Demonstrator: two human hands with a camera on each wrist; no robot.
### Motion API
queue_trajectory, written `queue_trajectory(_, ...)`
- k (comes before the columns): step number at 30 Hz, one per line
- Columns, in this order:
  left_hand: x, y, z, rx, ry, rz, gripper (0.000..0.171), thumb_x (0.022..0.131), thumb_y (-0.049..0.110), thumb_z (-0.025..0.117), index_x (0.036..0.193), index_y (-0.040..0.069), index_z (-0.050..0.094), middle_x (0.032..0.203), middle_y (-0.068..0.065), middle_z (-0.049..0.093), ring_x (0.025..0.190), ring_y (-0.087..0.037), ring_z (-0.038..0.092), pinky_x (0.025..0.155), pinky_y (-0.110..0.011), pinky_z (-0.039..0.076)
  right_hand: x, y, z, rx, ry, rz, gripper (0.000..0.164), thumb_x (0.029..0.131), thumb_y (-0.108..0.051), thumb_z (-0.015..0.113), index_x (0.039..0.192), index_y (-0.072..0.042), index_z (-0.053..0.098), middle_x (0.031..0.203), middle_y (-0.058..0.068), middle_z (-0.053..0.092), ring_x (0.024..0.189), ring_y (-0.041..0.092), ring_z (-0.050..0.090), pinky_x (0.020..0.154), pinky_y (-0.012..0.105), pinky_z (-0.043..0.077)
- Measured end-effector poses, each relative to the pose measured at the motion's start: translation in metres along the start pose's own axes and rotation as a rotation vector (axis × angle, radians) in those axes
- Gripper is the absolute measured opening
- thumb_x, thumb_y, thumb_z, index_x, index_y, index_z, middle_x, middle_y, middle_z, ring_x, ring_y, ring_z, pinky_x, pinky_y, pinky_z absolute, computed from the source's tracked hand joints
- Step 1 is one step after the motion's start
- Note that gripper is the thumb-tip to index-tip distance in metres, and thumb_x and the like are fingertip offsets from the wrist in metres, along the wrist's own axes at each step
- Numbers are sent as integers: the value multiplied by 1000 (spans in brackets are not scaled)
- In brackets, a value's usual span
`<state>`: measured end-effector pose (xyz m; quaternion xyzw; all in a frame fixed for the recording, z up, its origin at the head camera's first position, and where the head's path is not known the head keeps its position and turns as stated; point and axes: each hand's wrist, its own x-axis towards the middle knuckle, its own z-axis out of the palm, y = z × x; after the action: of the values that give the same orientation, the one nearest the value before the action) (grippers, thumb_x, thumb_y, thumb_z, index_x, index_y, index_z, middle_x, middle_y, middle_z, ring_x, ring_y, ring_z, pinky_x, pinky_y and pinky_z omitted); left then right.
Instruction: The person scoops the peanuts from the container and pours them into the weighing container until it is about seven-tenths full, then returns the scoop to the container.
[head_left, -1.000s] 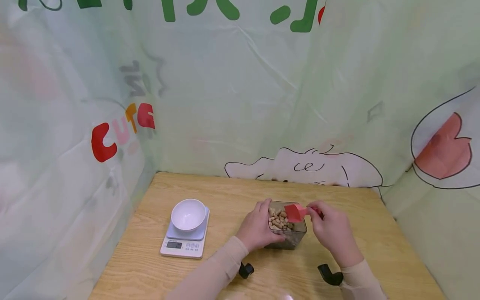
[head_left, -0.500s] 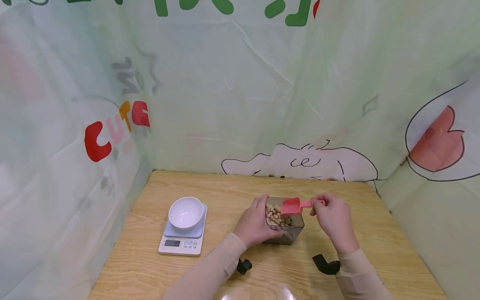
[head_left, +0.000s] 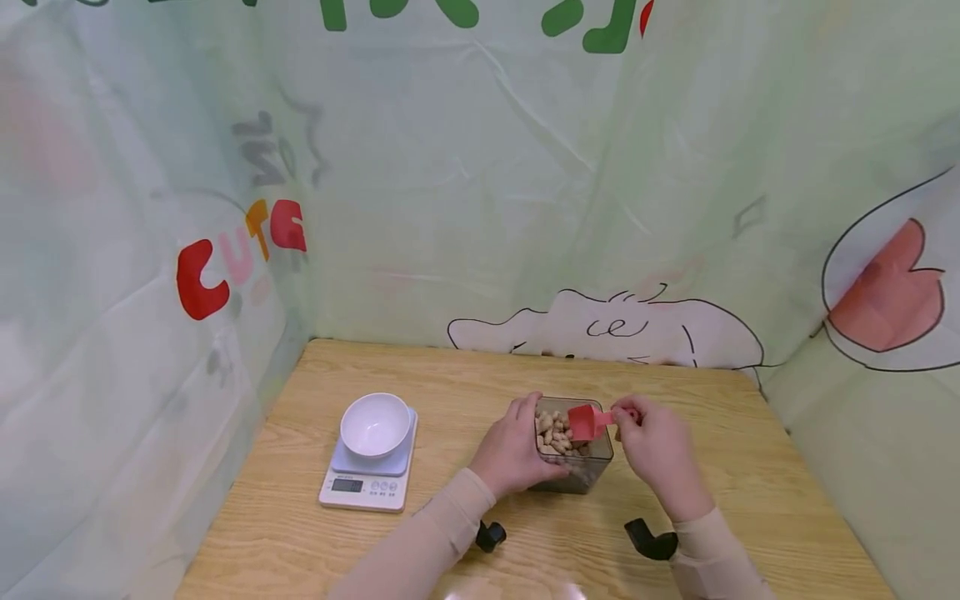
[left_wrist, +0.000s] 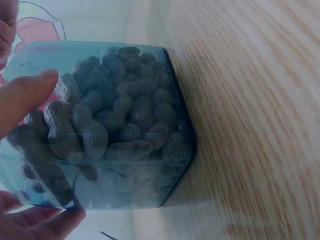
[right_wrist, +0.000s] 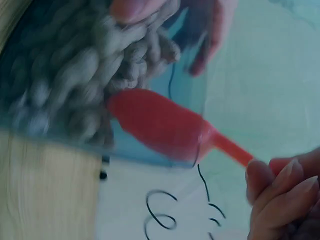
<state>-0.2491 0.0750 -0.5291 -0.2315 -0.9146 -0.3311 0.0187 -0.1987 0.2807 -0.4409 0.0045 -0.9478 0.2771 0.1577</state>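
A see-through grey box [head_left: 579, 479] with unshelled peanuts [head_left: 551, 433] stands on the wooden table. My left hand [head_left: 516, 450] grips its left side, thumb across the front wall and fingers at the back. From the other side, my right hand [head_left: 660, 450] pinches the handle of a red scoop [head_left: 587, 422]. In the right wrist view the scoop's bowl [right_wrist: 155, 122] shows through the box wall, its tip against the peanuts. The left wrist view shows peanuts [left_wrist: 135, 110] piled against the box wall, with my left thumb [left_wrist: 30, 95] on the near side.
To the left stands a white kitchen scale [head_left: 365, 492] with a white bowl [head_left: 375, 425] on it; nothing shows inside the bowl. Printed cloth [head_left: 450, 208] hangs behind the table [head_left: 465, 367] and along both sides. A black strap piece [head_left: 651, 540] sits by each wrist.
The scoop rose level over the box half a second ago and is now lower, its bowl dipped among the peanuts. My left hand keeps its grip on the box.
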Motion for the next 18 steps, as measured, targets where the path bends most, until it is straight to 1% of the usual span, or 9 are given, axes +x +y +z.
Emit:
queue_trajectory(2, 0, 0, 1, -6, 2, -5, 125, 72, 56, 98, 168, 15, 29, 157, -6, 53, 130, -22, 66, 111, -38, 57, 5, 4, 0, 104, -56, 150, 22, 107, -13, 60, 108, 3, 75, 74, 9, 71, 57, 16, 57, 49, 29, 44)
queue_trajectory(4, 0, 0, 1, -11, 1, -9, 125, 71, 56, 99, 167, 16, 30, 157, -6, 53, 130, -22, 66, 111, -38, 57, 9, 11, 1, 214, -108, 266, 25, 108, -14, 58, 111, 5, 74, 72, 8, 71, 59, 16, 59, 49, 29, 49)
queue_trajectory(5, 0, 0, 1, -12, -2, -10, 125, 71, 56, 99, 168, 16, 30, 158, -6, 53, 130, -22, 66, 111, -38, 57, 10, 15, 2, 269, -127, 310, 25, 108, -13, 58, 112, 6, 73, 71, 7, 70, 59, 15, 60, 50, 29, 51)
queue_trajectory(8, -1, 2, 0, -7, -11, -7, 126, 71, 55, 99, 168, 16, 30, 159, -6, 52, 131, -22, 66, 112, -37, 57, 12, 27, 6, 424, -152, 406, 28, 109, -11, 56, 117, 12, 70, 70, 5, 69, 59, 11, 59, 52, 27, 53)
queue_trajectory(10, -2, 2, 0, -9, -9, -1, 125, 71, 55, 99, 167, 15, 31, 157, -6, 53, 130, -21, 66, 111, -36, 57, 11, 31, 8, 462, -151, 425, 28, 109, -11, 56, 118, 12, 70, 70, 4, 68, 59, 10, 57, 52, 26, 52)
queue_trajectory(12, -2, 2, -1, -7, -8, 3, 125, 71, 54, 99, 167, 14, 30, 157, -6, 53, 130, -21, 66, 111, -36, 57, 11, 31, 11, 432, -148, 383, 26, 109, -11, 58, 117, 11, 71, 72, 5, 68, 60, 11, 58, 51, 26, 52)
queue_trajectory(13, -1, 2, -1, -6, -5, 4, 125, 71, 54, 99, 167, 14, 30, 157, -6, 53, 129, -21, 66, 111, -35, 57, 10, 29, 12, 393, -139, 342, 25, 109, -11, 59, 116, 9, 72, 72, 6, 69, 60, 11, 58, 51, 26, 51)
queue_trajectory(16, -1, 1, -3, 0, -2, 4, 124, 72, 54, 99, 167, 14, 30, 158, -7, 53, 129, -21, 67, 111, -35, 57, 7, 22, 17, 236, -93, 163, 17, 107, -10, 64, 108, 2, 76, 73, 6, 68, 59, 10, 57, 49, 26, 47)
queue_trajectory(18, -1, 1, -3, 3, 0, 7, 124, 72, 54, 99, 167, 14, 30, 159, -7, 52, 129, -21, 67, 111, -34, 57, 4, 17, 20, 147, -40, 27, 11, 104, -7, 68, 103, -1, 77, 72, 4, 68, 57, 8, 53, 48, 25, 43)
